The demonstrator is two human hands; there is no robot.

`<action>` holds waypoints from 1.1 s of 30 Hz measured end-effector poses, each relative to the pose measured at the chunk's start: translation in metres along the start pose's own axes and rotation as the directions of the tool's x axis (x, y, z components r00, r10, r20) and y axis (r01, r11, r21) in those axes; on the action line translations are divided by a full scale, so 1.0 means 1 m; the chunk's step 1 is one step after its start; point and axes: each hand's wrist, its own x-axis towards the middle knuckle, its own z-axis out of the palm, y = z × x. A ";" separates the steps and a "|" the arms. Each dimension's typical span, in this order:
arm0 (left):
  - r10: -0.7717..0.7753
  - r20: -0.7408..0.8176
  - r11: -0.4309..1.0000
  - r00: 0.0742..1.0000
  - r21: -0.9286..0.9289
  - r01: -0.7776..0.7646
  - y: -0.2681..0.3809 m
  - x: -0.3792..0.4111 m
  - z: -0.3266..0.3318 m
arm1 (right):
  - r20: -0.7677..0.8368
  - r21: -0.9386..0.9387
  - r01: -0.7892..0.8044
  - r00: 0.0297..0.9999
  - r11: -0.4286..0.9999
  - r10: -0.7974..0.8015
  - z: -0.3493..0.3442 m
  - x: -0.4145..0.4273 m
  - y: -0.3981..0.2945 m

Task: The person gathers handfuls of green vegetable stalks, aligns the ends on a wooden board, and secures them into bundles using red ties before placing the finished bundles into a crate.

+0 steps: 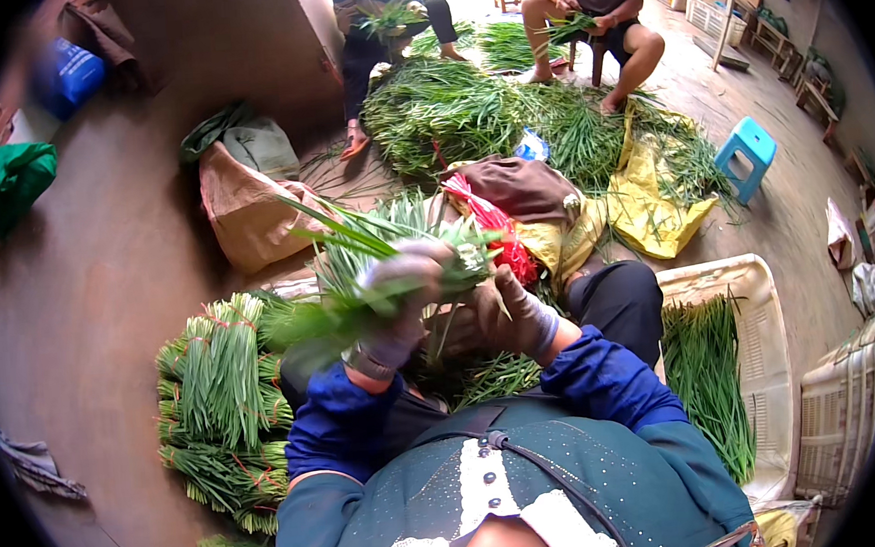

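My left hand (398,298), in a pale work glove, is closed around a bunch of long green leafy stalks (355,278), blurred by motion. Close by on the right, my gloved right hand (515,310) is at the cut ends of the bunch, thumb raised; whether it grips any stalk is unclear. Behind the hands lie red plastic ties (491,221) and a brown cloth (515,186). Tied bundles of the greens (222,369) are stacked at my left. Loose stalks (496,379) lie between my legs.
A cream plastic crate (770,373) with greens stands at the right, a blue stool (747,153) beyond it. A large heap of greens (458,114) lies ahead, near two seated people holding greens. An open woven sack (253,209) stands ahead left, a yellow sack (652,215) ahead right.
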 end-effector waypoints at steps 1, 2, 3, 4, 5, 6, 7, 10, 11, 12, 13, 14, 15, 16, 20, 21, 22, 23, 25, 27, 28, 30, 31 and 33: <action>0.079 0.214 0.992 0.974 0.079 -0.098 -0.001 -0.003 0.002 | -0.123 -0.138 0.091 0.986 0.986 -0.108 0.007 -0.001 -0.003; 0.112 0.386 0.982 0.916 0.101 -0.163 -0.002 -0.005 0.008 | -0.152 0.042 0.118 0.982 0.992 -0.111 -0.016 -0.002 0.010; 0.130 0.543 0.968 0.830 0.112 -0.225 -0.001 -0.007 0.016 | -0.117 -0.009 0.077 0.990 0.997 -0.077 -0.025 -0.009 0.012; 0.155 0.614 0.951 0.774 0.121 -0.286 -0.003 -0.020 0.022 | -0.172 -0.066 0.100 0.979 0.993 -0.110 -0.021 -0.009 0.013; 0.173 0.681 0.930 0.712 0.124 -0.345 -0.008 -0.034 0.025 | -0.224 -0.123 0.118 0.964 0.985 -0.144 -0.016 -0.007 0.014; 0.239 0.750 0.896 0.617 0.075 -0.439 -0.012 -0.037 0.025 | -0.185 0.043 0.049 0.982 0.998 -0.040 -0.018 -0.004 0.015; 0.283 0.757 0.879 0.589 0.041 -0.475 -0.021 -0.046 0.026 | -0.170 0.091 0.037 0.985 0.995 -0.021 -0.023 -0.001 0.019; 0.311 0.761 0.885 0.570 -0.013 -0.466 -0.030 -0.056 0.026 | -0.238 0.014 -0.049 0.970 0.999 0.051 -0.038 0.005 0.023; 0.295 0.764 0.894 0.574 -0.009 -0.447 -0.033 -0.057 0.025 | -0.189 0.090 -0.026 0.981 0.996 0.043 -0.049 0.006 0.025; 0.276 0.766 0.904 0.581 -0.002 -0.427 -0.035 -0.056 0.024 | -0.140 0.168 -0.010 0.990 0.986 0.034 -0.051 0.008 0.024; 0.256 0.768 0.914 0.587 0.006 -0.406 -0.036 -0.054 0.023 | -0.091 0.244 0.002 0.996 0.970 0.021 -0.052 0.010 0.023; 0.194 0.797 0.935 0.572 0.025 -0.353 -0.035 -0.054 0.020 | -0.343 0.260 -0.019 0.933 0.965 0.111 -0.050 0.010 0.025; 0.103 0.854 0.954 0.509 0.060 -0.293 -0.032 -0.049 0.018 | -0.389 0.234 0.003 0.917 0.972 0.091 -0.052 0.010 0.023; 0.022 0.891 0.965 0.453 0.099 -0.242 -0.025 -0.041 0.017 | -0.431 0.211 0.028 0.900 0.977 0.068 -0.054 0.010 0.023; -0.074 0.937 0.979 0.342 0.134 -0.154 -0.006 -0.017 0.012 | -0.425 0.193 0.105 0.905 0.976 -0.013 -0.068 0.012 0.026; -0.083 0.939 0.993 0.335 0.107 -0.052 -0.004 -0.010 0.011 | -0.442 0.222 0.101 0.897 0.970 0.008 -0.078 0.013 0.027; -0.090 0.941 0.996 0.327 0.078 0.050 -0.003 -0.003 0.010 | -0.461 0.252 0.099 0.887 0.963 0.029 -0.087 0.012 0.029; -0.095 0.943 0.987 0.319 0.048 0.152 -0.004 0.003 0.009 | -0.483 0.331 0.146 0.875 0.932 0.035 -0.094 0.007 0.032; -0.146 0.938 0.885 0.316 -0.018 0.465 -0.011 0.009 -0.002 | -0.472 0.447 0.184 0.880 0.876 0.056 -0.084 0.008 0.028; -0.113 0.853 0.815 0.509 -0.213 0.539 -0.031 0.007 -0.014 | -0.337 0.497 0.130 0.940 0.858 0.053 -0.076 0.007 0.020; -0.220 0.759 0.675 0.613 -0.335 0.657 -0.031 0.002 -0.013 | -0.246 0.510 0.083 0.968 0.856 0.053 -0.075 0.007 0.018; -0.386 0.689 0.687 0.614 -0.230 0.689 -0.039 0.004 -0.025 | -0.284 0.363 0.150 0.958 0.920 -0.044 -0.044 0.007 0.013; -0.430 0.650 0.658 0.627 -0.249 0.710 -0.041 0.001 -0.026 | -0.318 0.332 0.077 0.947 0.940 0.035 -0.086 0.004 0.023; -0.497 0.560 0.674 0.663 -0.231 0.701 -0.035 -0.001 -0.022 | -0.205 0.371 0.146 0.976 0.917 -0.072 -0.094 0.002 0.030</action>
